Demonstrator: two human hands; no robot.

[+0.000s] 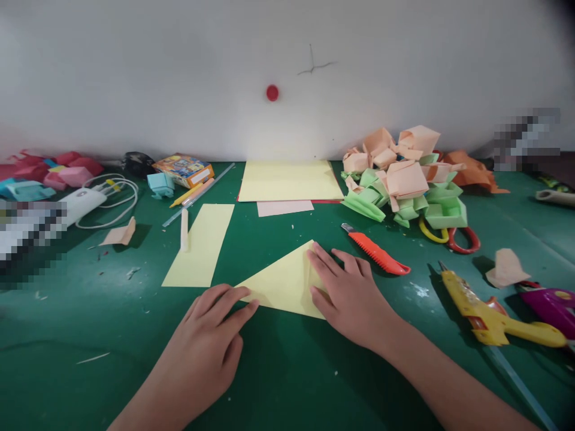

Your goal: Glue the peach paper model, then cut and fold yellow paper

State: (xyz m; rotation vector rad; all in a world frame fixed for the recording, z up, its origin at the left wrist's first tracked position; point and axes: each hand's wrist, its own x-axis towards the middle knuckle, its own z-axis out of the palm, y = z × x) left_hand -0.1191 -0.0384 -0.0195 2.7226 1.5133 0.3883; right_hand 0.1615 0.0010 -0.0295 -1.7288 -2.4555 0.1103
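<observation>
1. Fingers [233, 296] of our left hand [211, 341] lie loosely together, flat, tips pressing the left corner of the yellow paper triangle [283, 281]; nothing is gripped
2. Our right hand [353, 296] lies palm-down on the triangle's right edge, fingers [321, 257] slightly spread and flat, clamped on nothing
3. We find the triangle flat on the green table [287, 377], directly in front of us, between both hands
4. Yellow paper strip [200, 242] lies behind and left of the triangle, apart from it, with a white stick [184, 230] on its left edge
5. Orange box cutter [375, 252] lies just beyond our right hand; yellow glue gun [489, 311] sits further right
6. We note a heap of peach and green folded pieces [404, 179] near the wall, scissors [449, 236] at its foot
</observation>
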